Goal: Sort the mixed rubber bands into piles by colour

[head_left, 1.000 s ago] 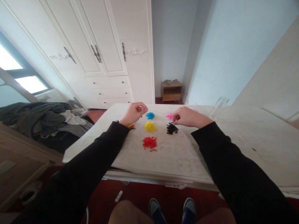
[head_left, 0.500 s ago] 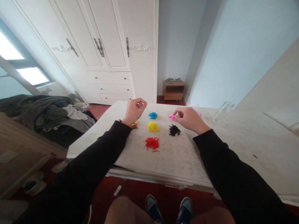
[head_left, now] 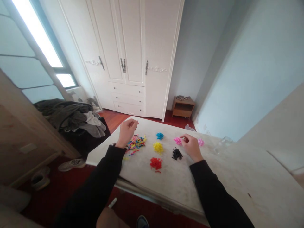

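Observation:
Small thin coloured strips lie in heaps on the white table [head_left: 142,180]. My left hand [head_left: 127,130] hovers at the far edge of a mixed multicoloured heap [head_left: 136,144]. Its fingers are curled together; what they hold, if anything, does not show. By the pink heap [head_left: 177,141] is my right hand [head_left: 192,147], thumb and forefinger pinched at the heap's right side. I cannot make out anything between them. Between my hands lie a blue heap [head_left: 159,136], a yellow heap [head_left: 158,147] and a red heap [head_left: 156,163]. A black heap [head_left: 177,154] sits just below the pink one.
Another pink heap [head_left: 200,142] lies right of my right hand, with a clear glass [head_left: 223,144] beyond it. A white wardrobe [head_left: 133,47] and small wooden cabinet [head_left: 183,107] stand behind. Clothes [head_left: 71,117] are piled at left.
My view has shifted, so the table sits lower. My left hand has moved left, away from the blue heap, uncovering more of the mixed heap. My right hand has drawn slightly right from the pink heap.

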`<move>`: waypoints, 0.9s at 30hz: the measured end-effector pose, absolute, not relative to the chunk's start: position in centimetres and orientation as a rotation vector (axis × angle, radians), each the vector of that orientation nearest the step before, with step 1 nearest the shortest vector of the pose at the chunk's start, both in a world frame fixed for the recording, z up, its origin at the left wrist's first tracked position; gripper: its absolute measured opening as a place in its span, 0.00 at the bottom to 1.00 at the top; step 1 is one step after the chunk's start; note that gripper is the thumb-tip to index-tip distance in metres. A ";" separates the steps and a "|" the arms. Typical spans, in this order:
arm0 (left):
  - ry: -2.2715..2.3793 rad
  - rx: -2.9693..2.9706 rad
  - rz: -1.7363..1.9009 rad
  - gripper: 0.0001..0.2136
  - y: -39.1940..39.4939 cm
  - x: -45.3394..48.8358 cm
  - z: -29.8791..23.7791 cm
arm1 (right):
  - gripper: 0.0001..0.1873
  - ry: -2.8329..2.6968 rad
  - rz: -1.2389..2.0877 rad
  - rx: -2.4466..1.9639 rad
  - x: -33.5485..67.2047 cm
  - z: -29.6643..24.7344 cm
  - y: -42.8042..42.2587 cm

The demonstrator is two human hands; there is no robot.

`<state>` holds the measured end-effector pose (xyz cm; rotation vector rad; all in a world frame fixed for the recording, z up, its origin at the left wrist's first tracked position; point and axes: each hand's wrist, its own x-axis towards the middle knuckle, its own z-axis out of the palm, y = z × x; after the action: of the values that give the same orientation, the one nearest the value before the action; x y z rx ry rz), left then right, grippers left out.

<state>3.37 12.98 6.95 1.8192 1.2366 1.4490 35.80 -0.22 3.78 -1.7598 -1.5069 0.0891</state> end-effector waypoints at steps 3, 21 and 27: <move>1.466 1.981 1.268 0.09 11.3 -0.1 5.2 | 0.12 -1.504 0.089 -1.729 35.3 4.2 0.0; 1.580 1.924 1.186 0.10 8.3 -3.4 0.7 | 0.12 -1.520 0.184 -1.531 35.0 3.9 1.0; 1.466 1.961 1.189 0.09 8.5 -3.6 0.6 | 0.12 -1.577 0.146 -1.511 34.9 3.8 1.1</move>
<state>-3.60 8.48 0.64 1.9607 1.4661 1.1888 34.85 1.09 3.80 -1.5110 -1.5772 0.1464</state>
